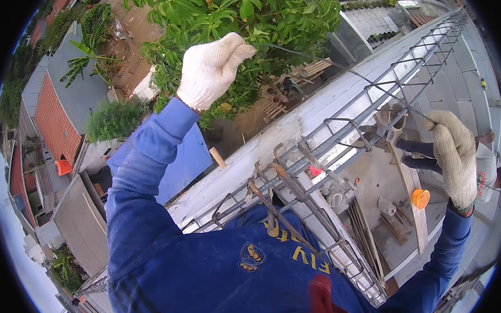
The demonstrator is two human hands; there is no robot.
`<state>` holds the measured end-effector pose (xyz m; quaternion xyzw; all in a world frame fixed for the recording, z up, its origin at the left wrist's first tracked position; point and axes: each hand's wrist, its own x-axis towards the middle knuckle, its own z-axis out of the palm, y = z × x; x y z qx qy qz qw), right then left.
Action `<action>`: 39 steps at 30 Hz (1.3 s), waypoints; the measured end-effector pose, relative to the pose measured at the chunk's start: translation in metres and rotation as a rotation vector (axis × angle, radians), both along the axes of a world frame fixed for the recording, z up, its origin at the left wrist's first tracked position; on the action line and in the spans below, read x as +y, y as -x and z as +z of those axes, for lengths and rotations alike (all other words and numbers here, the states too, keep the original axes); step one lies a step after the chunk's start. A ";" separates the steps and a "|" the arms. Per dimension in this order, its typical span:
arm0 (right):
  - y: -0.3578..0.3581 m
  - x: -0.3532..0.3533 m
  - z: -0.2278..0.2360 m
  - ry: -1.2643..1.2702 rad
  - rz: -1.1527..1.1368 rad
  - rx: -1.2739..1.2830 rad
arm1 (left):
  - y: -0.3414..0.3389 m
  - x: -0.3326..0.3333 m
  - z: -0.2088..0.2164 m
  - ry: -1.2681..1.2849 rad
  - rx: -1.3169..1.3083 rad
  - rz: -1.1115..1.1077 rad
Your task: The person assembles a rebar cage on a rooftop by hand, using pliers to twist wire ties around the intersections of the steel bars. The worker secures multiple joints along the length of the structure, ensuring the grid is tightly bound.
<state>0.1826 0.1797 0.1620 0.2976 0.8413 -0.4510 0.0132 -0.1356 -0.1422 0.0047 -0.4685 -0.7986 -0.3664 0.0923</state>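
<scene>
Both my hands wear off-white knitted gloves. Raised at the upper left, my left hand [216,71] is closed in a pinch on a thin dark wire [341,67]. The wire runs down to the right, across a steel rebar cage [328,144], towards my right hand [454,153]. That hand is also closed, its fingertips at the wire, and a thin end shows past its far side. Stirrups and long bars make up the cage, which crosses in front of my chest. Rusty hooked steel bars [288,180] lie over it close to me.
The cage runs along a white wall top [250,156], where a wooden handle [217,158] sticks up. Leafy branches [244,22] rise beyond. Far below on the right are a plank [411,188], an orange round container [420,198] and another person's dark-trousered legs [421,154]. Roofs lie left.
</scene>
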 end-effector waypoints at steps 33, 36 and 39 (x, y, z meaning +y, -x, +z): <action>-0.024 -0.037 -0.042 -0.696 0.474 0.424 | 0.014 -0.013 0.012 -0.022 -0.099 0.164; -0.041 -0.060 -0.045 0.014 -0.085 0.364 | -0.007 -0.001 0.015 -0.304 -0.298 0.215; -0.061 -0.067 -0.070 0.371 -0.492 0.524 | -0.044 -0.013 -0.010 -0.119 -0.954 0.189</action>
